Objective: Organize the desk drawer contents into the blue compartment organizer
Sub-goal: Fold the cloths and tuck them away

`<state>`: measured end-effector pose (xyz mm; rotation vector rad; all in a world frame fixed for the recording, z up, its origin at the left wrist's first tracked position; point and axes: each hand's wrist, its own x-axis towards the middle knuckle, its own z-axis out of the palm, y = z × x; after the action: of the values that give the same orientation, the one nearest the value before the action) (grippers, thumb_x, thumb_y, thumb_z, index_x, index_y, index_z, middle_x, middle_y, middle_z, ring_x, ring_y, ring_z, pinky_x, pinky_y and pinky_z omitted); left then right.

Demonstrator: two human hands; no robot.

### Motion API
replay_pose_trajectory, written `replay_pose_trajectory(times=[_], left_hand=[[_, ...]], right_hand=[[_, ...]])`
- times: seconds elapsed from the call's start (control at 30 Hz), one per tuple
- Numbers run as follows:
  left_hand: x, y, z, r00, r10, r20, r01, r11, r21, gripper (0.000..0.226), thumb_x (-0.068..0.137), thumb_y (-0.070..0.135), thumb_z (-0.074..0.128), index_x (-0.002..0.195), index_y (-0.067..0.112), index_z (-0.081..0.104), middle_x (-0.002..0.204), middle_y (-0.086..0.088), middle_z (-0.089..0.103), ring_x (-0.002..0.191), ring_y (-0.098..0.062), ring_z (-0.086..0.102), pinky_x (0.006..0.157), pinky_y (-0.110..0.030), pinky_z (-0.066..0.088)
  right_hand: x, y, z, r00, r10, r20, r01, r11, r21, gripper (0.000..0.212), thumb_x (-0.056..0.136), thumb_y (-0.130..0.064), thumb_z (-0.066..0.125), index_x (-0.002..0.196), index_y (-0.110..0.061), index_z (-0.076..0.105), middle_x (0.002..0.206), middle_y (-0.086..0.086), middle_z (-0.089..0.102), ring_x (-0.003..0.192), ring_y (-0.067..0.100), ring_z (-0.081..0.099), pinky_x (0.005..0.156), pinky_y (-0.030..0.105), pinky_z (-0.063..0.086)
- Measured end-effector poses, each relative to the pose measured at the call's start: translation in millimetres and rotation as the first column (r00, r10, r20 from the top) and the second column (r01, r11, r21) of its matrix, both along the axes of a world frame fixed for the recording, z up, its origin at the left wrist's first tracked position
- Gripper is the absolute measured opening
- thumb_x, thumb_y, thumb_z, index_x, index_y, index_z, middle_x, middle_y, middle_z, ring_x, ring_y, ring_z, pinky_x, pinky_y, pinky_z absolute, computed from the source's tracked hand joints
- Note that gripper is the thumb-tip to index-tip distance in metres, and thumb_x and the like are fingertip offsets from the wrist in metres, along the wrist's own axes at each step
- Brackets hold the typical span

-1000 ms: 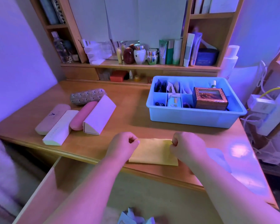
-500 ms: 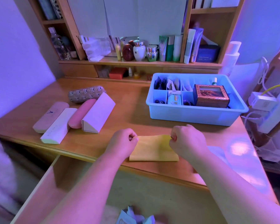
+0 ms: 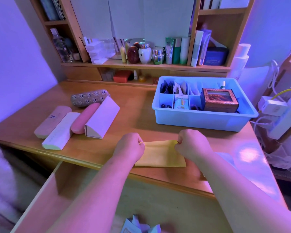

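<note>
**Yellow cloth getting folded before it goes in the bin**

Yellow, soft and floppy, that's the flat yellow fabric piece (image 3: 160,155) lying on the wooden desk top (image 3: 134,115) near the front edge, just ahead of the open drawer (image 3: 84,179). The left hand (image 3: 130,147) pinches its far left corner and the right hand (image 3: 191,145) pinches the far right corner, both curled tight with knuckles up. The far edge looks lifted a bit between them, with a crease running across.

My guess: it weighs next to nothing and has zero stiffness, so it'll sag wherever it isn't held. Corners are the right place to grab, both at once, otherwise it bunches. Probably not slippery, nothing to break.

The light blue plastic compartment organizer (image 3: 200,120) sits just behind, already holding packets, small bits and a dark red patterned box with a window lid (image 3: 219,100). A row of glasses cases (image 3: 77,120) lies off to the left. Some pale crumpled packets (image 3: 139,226) are left down in the drawer, so sorting isn't done yet, I reckon.
</note>
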<state>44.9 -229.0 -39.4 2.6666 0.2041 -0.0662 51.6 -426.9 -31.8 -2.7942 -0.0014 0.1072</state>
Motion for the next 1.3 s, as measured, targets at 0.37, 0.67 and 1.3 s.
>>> replay_pose_trajectory(times=[0.37, 0.67, 1.3], left_hand=[[5.2, -3.4, 13.8, 0.979, -0.053, -0.199, 0.073, 0.993, 0.094, 0.013, 0.091, 0.018, 0.05, 0.081, 0.022, 0.057, 0.099, 0.002, 0.062, 0.083, -0.02, 0.061, 0.061, -0.024, 0.039], [-32.3, 14.7, 10.7, 0.992, -0.076, 0.098, 0.113, 0.873, -0.474, 0.016, 0.088, 0.011, 0.057, 0.082, 0.026, 0.054, 0.066, 0.003, 0.057, 0.049, -0.006, 0.054, 0.048, -0.02, 0.046], [-137.1, 3.9, 26.0, 0.966, 0.251, 0.059, -0.091, 0.548, -0.832, 0.012, 0.077, 0.007, 0.074, 0.069, 0.011, 0.065, 0.062, -0.004, 0.06, 0.059, -0.018, 0.051, 0.055, -0.029, 0.049]], right_hand=[[11.8, 6.2, 6.0, 0.989, 0.085, -0.118, -0.109, 0.972, -0.208, 0.027, 0.081, -0.019, 0.051, 0.107, -0.019, 0.06, 0.109, 0.004, 0.057, 0.099, 0.025, 0.055, 0.071, 0.028, 0.039], [-15.0, -19.0, 13.0, 0.997, 0.074, 0.015, -0.075, 0.935, 0.347, 0.023, 0.077, -0.011, 0.057, 0.09, -0.03, 0.061, 0.075, -0.017, 0.052, 0.078, 0.012, 0.052, 0.06, 0.022, 0.036], [-134.0, -10.6, 31.5, 0.938, -0.01, -0.347, 0.34, 0.238, 0.91, 0.023, 0.086, -0.003, 0.063, 0.065, -0.011, 0.061, 0.065, 0.007, 0.064, 0.058, 0.02, 0.059, 0.056, 0.031, 0.057]])
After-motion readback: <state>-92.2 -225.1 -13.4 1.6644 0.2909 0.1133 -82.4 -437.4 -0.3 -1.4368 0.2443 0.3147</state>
